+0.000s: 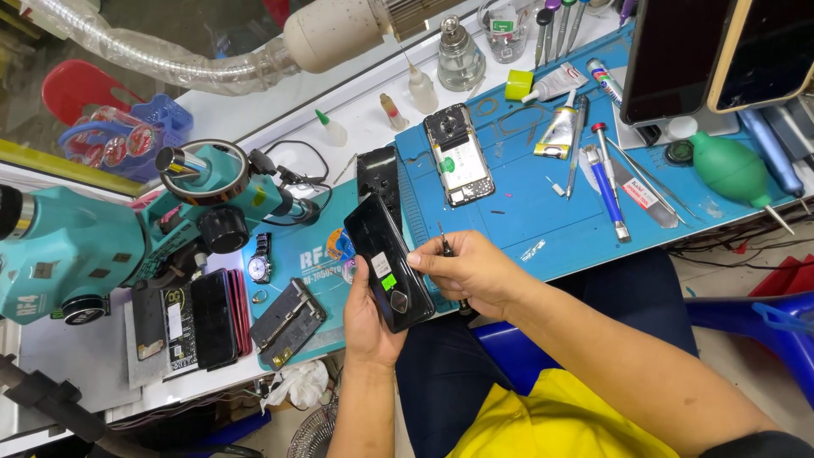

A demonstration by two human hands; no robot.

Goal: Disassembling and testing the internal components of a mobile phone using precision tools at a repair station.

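My left hand (370, 314) cradles a black phone back cover (386, 259) from underneath, tilted, with small stickers on its glossy face. My right hand (465, 273) rests its fingers on the cover's right edge and also pinches a small dark screwdriver (445, 246) that pokes up past the fingers. An opened phone (459, 155) with its insides showing lies on the blue work mat (526, 203) just beyond the hands.
A teal microscope (110, 242) stands at left, with stacked phones (203, 318), a wristwatch (260, 263) and a metal fixture (288, 321) below it. Screwdrivers (609, 191), tweezers, glue tubes, a green air blower (729, 168) and two propped dark screens (721, 51) crowd the mat's right.
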